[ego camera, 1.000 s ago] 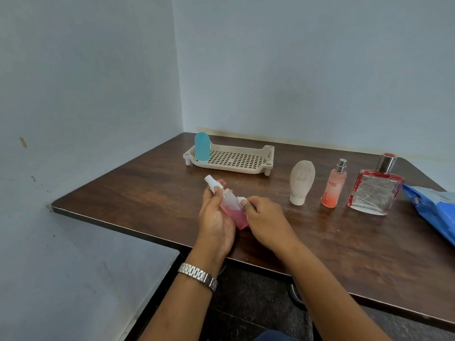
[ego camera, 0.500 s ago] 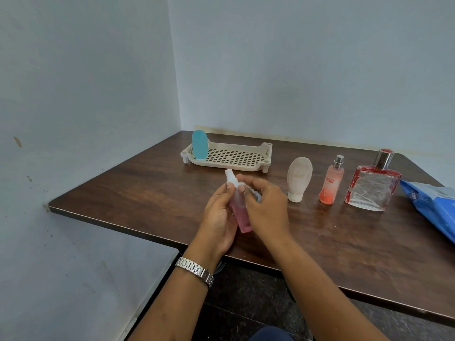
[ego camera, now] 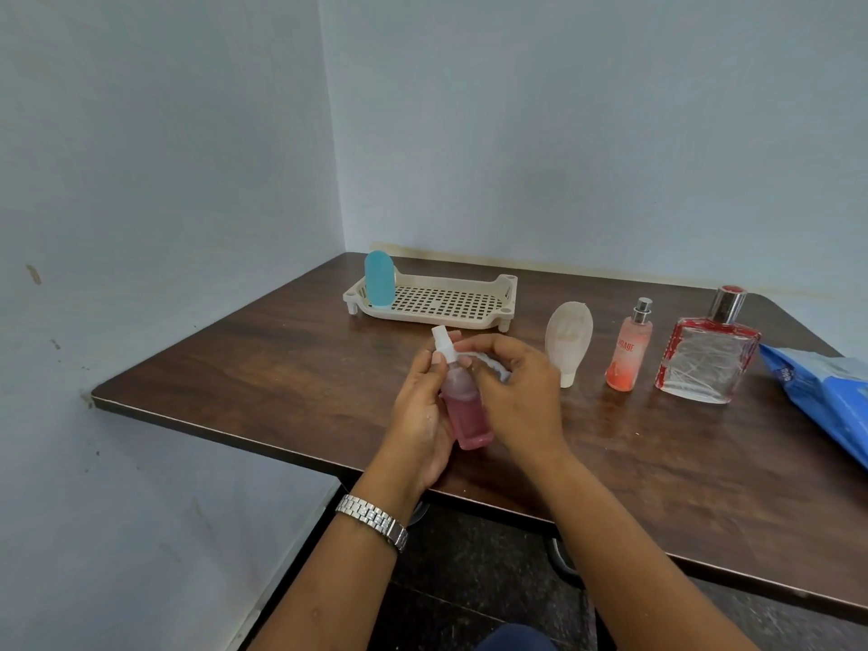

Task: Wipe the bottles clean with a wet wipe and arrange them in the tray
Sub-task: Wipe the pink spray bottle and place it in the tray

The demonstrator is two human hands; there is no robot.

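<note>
The left hand (ego camera: 422,415) wraps its fingers round the small pink spray bottle (ego camera: 462,406), held over the table (ego camera: 282,368) at 6 o'clock from the tray (ego camera: 437,300). The right hand (ego camera: 521,392) pinches a wet wipe (ego camera: 493,366) against the bottle's shoulder. The bottle looks like light, stiff plastic and is likely slick once damp. Gripping the body mid-height seems safest, clear of the white spray head (ego camera: 444,343). A blue bottle (ego camera: 379,278) stands at the tray's 9 o'clock end.

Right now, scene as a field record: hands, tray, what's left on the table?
left hand: grips pink plastic spray bottle
right hand: holds white wet wipe against it
tray: cream perforated plastic tray holds blue rounded bottle, upright, left end
waiting: white oval bottle, slim orange spray bottle, square glass perfume bottle
aside: blue wipe pack
</note>
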